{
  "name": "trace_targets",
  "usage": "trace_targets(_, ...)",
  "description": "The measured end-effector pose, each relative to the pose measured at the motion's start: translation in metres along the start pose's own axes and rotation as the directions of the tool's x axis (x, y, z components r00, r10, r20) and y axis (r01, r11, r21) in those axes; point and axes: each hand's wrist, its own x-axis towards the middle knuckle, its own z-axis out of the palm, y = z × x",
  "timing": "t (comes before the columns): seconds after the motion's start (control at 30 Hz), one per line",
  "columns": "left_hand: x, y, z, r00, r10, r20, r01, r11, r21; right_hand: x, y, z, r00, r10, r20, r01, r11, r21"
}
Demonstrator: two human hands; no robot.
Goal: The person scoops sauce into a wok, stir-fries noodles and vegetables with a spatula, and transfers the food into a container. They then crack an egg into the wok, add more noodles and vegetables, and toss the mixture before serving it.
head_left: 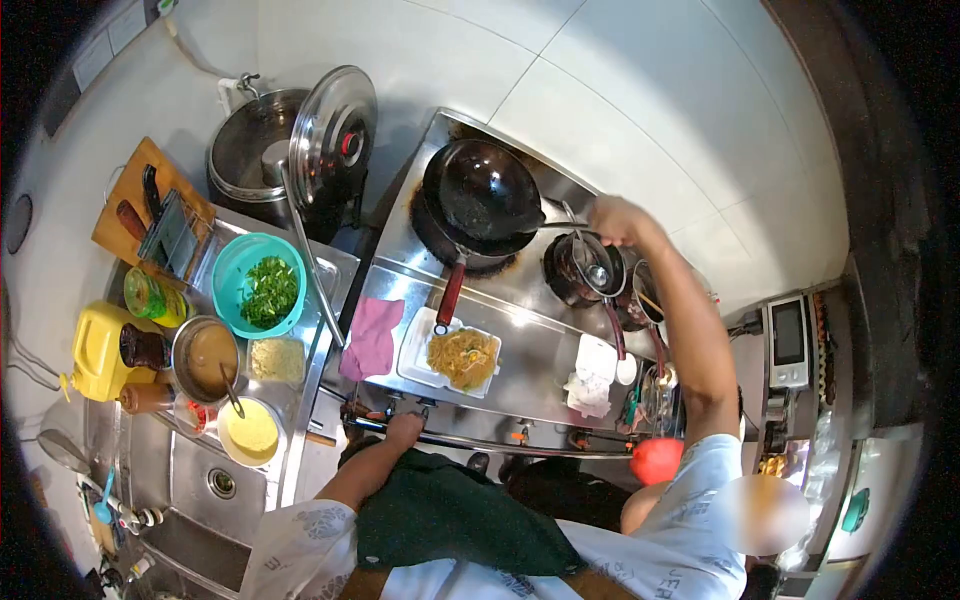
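Observation:
My right hand point(617, 221) is closed around the far end of a long metal handle that runs to a glossy black wok point(485, 190) at the back left of the stove. The wok overlaps a pan whose red handle point(451, 295) points toward me. Down at the stove's front edge, my left hand point(404, 431) is curled at a burner knob point(426, 408), its fingers partly hidden. Below my right hand, a ladle point(597, 276) rests over a small dark pan point(568, 272). A white foam box point(415, 370) of noodles lies open on the front ledge.
Left of the noodles is a pink cloth point(372, 338). The left counter holds a turquoise bowl point(222, 275) of chopped greens, a sauce pot point(182, 350), a yellow jug point(100, 345) and a cutting board point(120, 220). Behind them stands a tall pot with its lid point(335, 135) tilted. Another person stands at right.

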Motion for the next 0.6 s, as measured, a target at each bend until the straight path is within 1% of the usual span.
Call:
trace_targets(0.03, 0.006, -0.006, 0.016, 1.0, -0.004, -0.031, 0.002, 0.999, -0.04, 0.007, -0.007, -0.017, 0.996, 0.075, 0.039, -0.074, 0.997, -0.034)
trace_targets(0.07, 0.009, -0.009, 0.025, 0.998, -0.008, -0.06, 0.003, 0.997, -0.08, 0.018, -0.011, -0.03, 0.994, 0.084, 0.068, -0.08, 0.995, -0.055)
trace_targets(0.1, 0.008, -0.01, 0.023, 0.998, -0.002, -0.07, -0.002, 0.998, -0.056, 0.026, -0.016, -0.041, 0.991, 0.093, 0.096, -0.086, 0.993, -0.076)
trace_targets(0.17, 0.002, -0.007, 0.014, 0.996, 0.014, -0.088, -0.015, 1.0, -0.005, 0.02, -0.056, -0.063, 0.979, 0.112, 0.172, -0.051, 0.945, -0.323)
trace_targets(0.2, 0.001, 0.0, 0.005, 0.995, -0.047, -0.084, 0.051, 0.998, 0.036, 0.039, -0.056, -0.064, 0.964, 0.161, 0.21, -0.094, 0.951, -0.296)
trace_targets(0.23, 0.002, -0.002, 0.009, 0.993, -0.038, -0.11, 0.042, 0.999, 0.034, 0.06, -0.048, -0.059, 0.947, 0.203, 0.248, -0.148, 0.964, -0.222)
trace_targets(0.3, 0.006, -0.009, 0.022, 0.986, -0.015, -0.166, 0.021, 0.999, 0.031, 0.062, -0.052, -0.045, 0.967, 0.076, 0.244, -0.028, 0.981, -0.193)
trace_targets(0.33, -0.003, -0.003, 0.006, 0.991, -0.044, -0.127, 0.04, 0.999, -0.037, 0.063, -0.05, -0.038, 0.979, 0.047, 0.2, -0.016, 0.988, -0.151)
trace_targets(0.37, -0.005, -0.001, -0.003, 0.99, -0.043, -0.136, 0.038, 0.999, -0.038, 0.062, -0.043, -0.035, 0.984, 0.09, 0.154, -0.069, 0.988, -0.136)
trace_targets(0.43, -0.011, 0.002, -0.007, 0.989, -0.051, -0.142, 0.044, 0.998, -0.049, 0.045, -0.032, -0.051, 0.973, 0.078, 0.216, -0.099, 0.991, 0.086)
trace_targets(0.47, -0.015, 0.001, -0.01, 0.991, -0.03, -0.128, 0.023, 0.998, -0.057, 0.037, -0.027, -0.069, 0.953, 0.066, 0.295, -0.073, 0.997, 0.012)
trace_targets(0.5, -0.014, -0.002, -0.009, 0.993, -0.023, -0.112, 0.02, 0.999, -0.026, 0.028, -0.025, -0.081, 0.952, 0.051, 0.3, -0.066, 0.997, 0.038)
trace_targets(0.57, -0.009, -0.007, -0.002, 0.997, -0.008, -0.083, 0.011, 0.999, 0.036, 0.008, -0.03, -0.099, 0.949, 0.135, 0.284, -0.148, 0.989, 0.025)
trace_targets(0.6, -0.008, -0.007, -0.003, 0.997, -0.02, -0.078, 0.022, 0.999, 0.025, 0.005, -0.028, -0.1, 0.946, 0.142, 0.291, -0.161, 0.986, 0.044)
